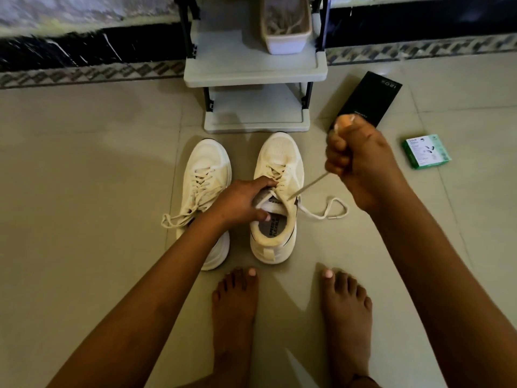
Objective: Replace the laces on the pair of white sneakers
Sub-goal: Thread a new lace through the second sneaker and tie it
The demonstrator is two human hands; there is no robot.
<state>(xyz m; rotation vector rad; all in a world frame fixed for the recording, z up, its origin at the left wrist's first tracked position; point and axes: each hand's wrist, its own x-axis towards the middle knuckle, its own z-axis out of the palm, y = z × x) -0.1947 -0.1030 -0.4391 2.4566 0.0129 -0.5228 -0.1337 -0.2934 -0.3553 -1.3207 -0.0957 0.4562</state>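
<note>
While unlacing right sneaker [277, 197], beside left sneaker [205, 191] on near floor: keep left hand [240, 203] gripping tongue; keep right hand [361, 163] fisted around lace [307, 186]; pull steadily up-right, freeing one eyelet at a time.
</note>
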